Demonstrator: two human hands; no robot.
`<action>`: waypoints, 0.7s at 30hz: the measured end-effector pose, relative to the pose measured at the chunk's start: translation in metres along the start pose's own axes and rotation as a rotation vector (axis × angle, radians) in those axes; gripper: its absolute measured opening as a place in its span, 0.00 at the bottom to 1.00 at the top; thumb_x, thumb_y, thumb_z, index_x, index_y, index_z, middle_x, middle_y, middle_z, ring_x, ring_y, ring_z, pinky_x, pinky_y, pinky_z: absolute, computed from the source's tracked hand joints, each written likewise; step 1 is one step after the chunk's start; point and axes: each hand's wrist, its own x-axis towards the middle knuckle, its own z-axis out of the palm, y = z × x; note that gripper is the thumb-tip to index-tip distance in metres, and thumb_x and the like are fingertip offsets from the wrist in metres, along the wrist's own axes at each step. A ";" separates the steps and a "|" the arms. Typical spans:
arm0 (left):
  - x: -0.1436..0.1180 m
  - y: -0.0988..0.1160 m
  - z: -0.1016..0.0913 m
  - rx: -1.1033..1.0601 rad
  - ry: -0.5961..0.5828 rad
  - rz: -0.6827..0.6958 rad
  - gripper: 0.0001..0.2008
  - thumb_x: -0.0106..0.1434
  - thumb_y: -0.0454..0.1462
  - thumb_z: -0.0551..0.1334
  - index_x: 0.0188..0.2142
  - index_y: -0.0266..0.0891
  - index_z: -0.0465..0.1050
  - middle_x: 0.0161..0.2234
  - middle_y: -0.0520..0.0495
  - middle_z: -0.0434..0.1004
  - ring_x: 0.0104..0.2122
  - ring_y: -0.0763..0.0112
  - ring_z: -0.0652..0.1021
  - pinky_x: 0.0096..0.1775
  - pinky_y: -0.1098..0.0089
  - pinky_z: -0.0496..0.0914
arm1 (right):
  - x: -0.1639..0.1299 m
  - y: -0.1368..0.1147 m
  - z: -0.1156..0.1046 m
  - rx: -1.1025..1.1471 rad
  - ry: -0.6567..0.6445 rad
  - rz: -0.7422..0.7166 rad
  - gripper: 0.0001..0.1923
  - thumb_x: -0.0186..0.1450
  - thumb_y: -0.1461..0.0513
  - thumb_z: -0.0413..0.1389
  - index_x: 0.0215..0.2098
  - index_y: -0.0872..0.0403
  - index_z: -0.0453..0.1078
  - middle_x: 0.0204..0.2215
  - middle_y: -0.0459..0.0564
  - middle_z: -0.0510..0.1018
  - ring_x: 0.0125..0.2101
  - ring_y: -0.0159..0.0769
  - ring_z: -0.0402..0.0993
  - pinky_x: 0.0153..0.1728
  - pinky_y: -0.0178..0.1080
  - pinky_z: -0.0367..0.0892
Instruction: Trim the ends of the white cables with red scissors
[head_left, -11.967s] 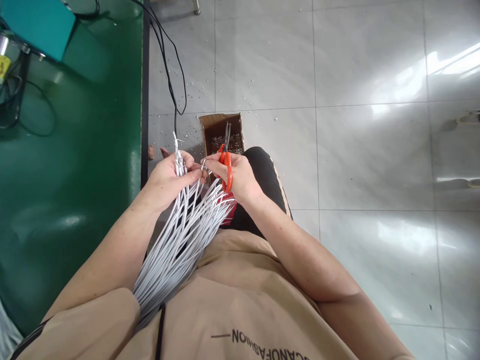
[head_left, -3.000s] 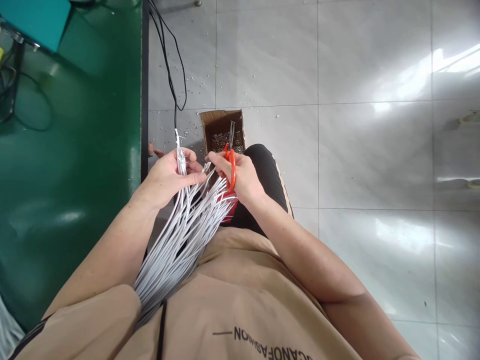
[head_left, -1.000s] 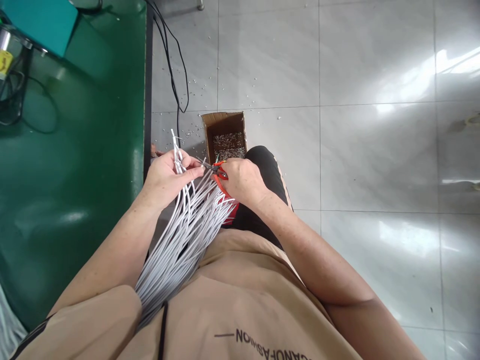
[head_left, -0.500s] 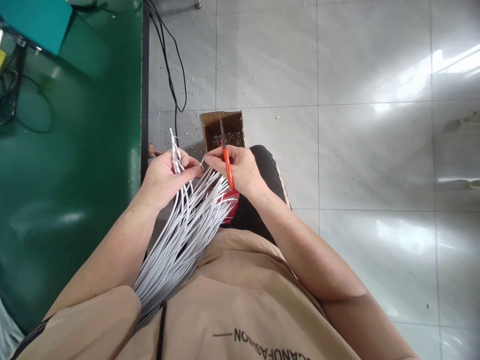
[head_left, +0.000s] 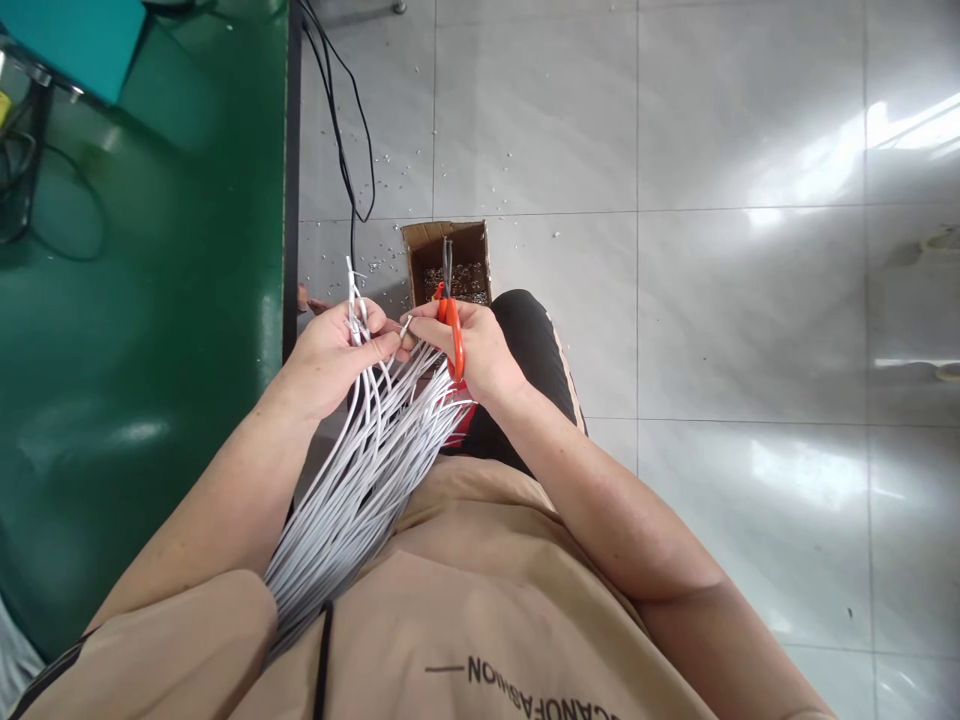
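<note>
A thick bundle of white cables [head_left: 352, 500] runs from my lap up to my hands. My left hand [head_left: 330, 355] grips several of the cable ends, which stick up above its fingers. My right hand [head_left: 472, 345] holds orange-handled scissors [head_left: 451, 320] with the blades pointing up and away, and its thumb and forefinger pinch one cable tip right beside my left fingers. The two hands touch at the fingertips.
An open cardboard box [head_left: 448, 262] with small cut scraps stands on the tiled floor just beyond my knee. Scraps litter the floor [head_left: 390, 180] around it. A green table [head_left: 150, 300] fills the left, with black cords [head_left: 341, 150] hanging off its edge.
One second ago the scissors lay sideways with the blades at the cable ends by my left hand. Now they stand upright, and my right fingers pinch a single cable tip.
</note>
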 end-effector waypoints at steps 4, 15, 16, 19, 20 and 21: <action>-0.001 0.002 0.001 0.001 0.038 -0.027 0.15 0.52 0.29 0.69 0.28 0.39 0.60 0.25 0.55 0.73 0.28 0.74 0.77 0.36 0.68 0.69 | -0.001 -0.003 -0.001 -0.066 0.051 0.004 0.09 0.55 0.58 0.62 0.26 0.56 0.73 0.19 0.41 0.71 0.23 0.28 0.68 0.31 0.33 0.68; 0.001 0.002 0.003 0.032 0.120 0.016 0.17 0.48 0.27 0.70 0.26 0.38 0.60 0.26 0.55 0.74 0.27 0.76 0.74 0.35 0.70 0.67 | -0.001 0.005 -0.006 -0.395 0.146 -0.061 0.10 0.56 0.57 0.59 0.31 0.56 0.76 0.24 0.43 0.75 0.27 0.29 0.68 0.31 0.32 0.64; 0.001 0.002 0.003 0.011 0.092 0.006 0.17 0.49 0.28 0.69 0.26 0.38 0.60 0.25 0.55 0.74 0.27 0.75 0.75 0.35 0.69 0.67 | 0.002 0.006 -0.007 -0.369 0.164 -0.037 0.11 0.56 0.56 0.59 0.30 0.56 0.76 0.22 0.42 0.73 0.25 0.28 0.67 0.30 0.33 0.64; 0.000 0.003 0.001 0.010 0.054 -0.009 0.16 0.50 0.29 0.69 0.27 0.39 0.59 0.25 0.54 0.75 0.29 0.72 0.78 0.36 0.69 0.68 | 0.007 0.009 -0.012 -0.412 0.268 -0.020 0.13 0.57 0.54 0.59 0.26 0.56 0.74 0.18 0.41 0.67 0.23 0.28 0.64 0.28 0.33 0.62; 0.000 0.004 0.001 0.019 0.060 -0.010 0.16 0.50 0.29 0.69 0.27 0.39 0.60 0.25 0.54 0.76 0.29 0.73 0.78 0.36 0.70 0.68 | 0.008 0.010 -0.014 -0.445 0.288 -0.048 0.13 0.57 0.54 0.60 0.26 0.56 0.74 0.18 0.41 0.68 0.24 0.28 0.64 0.29 0.34 0.62; 0.000 0.004 0.001 0.021 0.066 -0.014 0.16 0.50 0.29 0.69 0.27 0.39 0.60 0.25 0.54 0.76 0.29 0.73 0.78 0.36 0.70 0.69 | 0.008 0.010 -0.015 -0.459 0.282 -0.082 0.12 0.57 0.54 0.61 0.28 0.56 0.75 0.21 0.42 0.71 0.26 0.28 0.66 0.31 0.34 0.63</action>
